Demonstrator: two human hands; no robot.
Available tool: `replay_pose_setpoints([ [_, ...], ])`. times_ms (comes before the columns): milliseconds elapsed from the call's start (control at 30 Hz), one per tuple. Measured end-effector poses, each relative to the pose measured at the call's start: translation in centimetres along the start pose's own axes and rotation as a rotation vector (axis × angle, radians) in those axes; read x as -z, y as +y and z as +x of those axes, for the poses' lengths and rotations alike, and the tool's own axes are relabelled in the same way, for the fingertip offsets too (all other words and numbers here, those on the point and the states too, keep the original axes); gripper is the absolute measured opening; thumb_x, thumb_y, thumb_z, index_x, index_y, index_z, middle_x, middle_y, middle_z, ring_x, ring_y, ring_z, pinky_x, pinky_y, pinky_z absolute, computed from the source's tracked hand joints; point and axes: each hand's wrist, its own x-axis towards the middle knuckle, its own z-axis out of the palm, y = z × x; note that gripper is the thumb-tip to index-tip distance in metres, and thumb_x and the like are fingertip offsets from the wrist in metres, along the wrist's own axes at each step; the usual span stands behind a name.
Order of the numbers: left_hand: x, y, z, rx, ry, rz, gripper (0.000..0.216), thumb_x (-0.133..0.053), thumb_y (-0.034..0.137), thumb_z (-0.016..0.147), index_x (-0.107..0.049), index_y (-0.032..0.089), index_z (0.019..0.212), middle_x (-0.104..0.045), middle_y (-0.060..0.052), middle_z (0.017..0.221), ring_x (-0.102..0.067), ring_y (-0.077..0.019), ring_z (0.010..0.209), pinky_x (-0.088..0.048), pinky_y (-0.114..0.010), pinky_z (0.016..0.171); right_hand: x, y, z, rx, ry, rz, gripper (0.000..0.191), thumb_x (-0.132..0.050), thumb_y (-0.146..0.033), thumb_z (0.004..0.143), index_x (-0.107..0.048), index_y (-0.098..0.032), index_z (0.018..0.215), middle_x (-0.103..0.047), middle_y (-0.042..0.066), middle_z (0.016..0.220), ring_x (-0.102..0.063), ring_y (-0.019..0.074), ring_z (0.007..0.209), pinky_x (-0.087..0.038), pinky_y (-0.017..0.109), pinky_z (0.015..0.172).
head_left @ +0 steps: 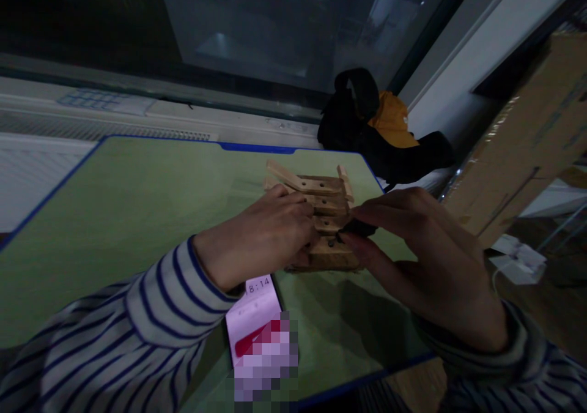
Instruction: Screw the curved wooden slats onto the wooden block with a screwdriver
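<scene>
A small wooden slatted assembly [326, 204] lies on the green table, its slats drilled with round dark holes. My left hand [263, 232] has its fingers curled over the left side of the wood, gripping it. Between thumb and fingers, my right hand [426, 254] pinches a small black object [360, 227] at the assembly's right side. The tip of that object is close to a hole in one of the nearer slats; I cannot tell its kind or whether it touches. Two thin wooden strips stick out at the far left and far right corners.
The green table [137, 217] has a blue edge. A lit phone [254, 315], partly blurred out, lies near my left wrist. Behind the table are a black bag [343, 113] with an orange cap [393, 119], a window and a radiator. A large cardboard box [527, 125] stands at right.
</scene>
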Motion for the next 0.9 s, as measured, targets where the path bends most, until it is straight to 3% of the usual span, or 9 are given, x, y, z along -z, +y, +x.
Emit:
replay_pose_setpoints([
  [533,0.4,0.2,0.0,0.064,0.042,-0.148,0.018,-0.057,0.031,0.082,-0.067,0.019,0.074,-0.066,-0.006,0.092,-0.056,-0.0223,0.099,-0.038,-0.035,0.09,0.1,-0.1,0.1,-0.001,-0.046,0.058,0.034,-0.066,-0.016,0.077,-0.052,-0.015,0.108,-0.064,0.007,0.092,-0.059,0.017,0.085,-0.05,0.034,0.073],
  [900,1.3,-0.5,0.7,0.024,0.116,-0.679,0.025,-0.057,0.037,0.083,-0.069,0.017,0.091,-0.069,-0.001,0.087,-0.062,-0.0139,0.08,-0.046,-0.024,0.075,0.2,-0.1,0.4,0.003,-0.079,0.098,0.039,-0.062,-0.012,0.079,-0.051,-0.014,0.116,-0.066,0.006,0.097,-0.059,0.0154,0.089,-0.052,0.034,0.079],
])
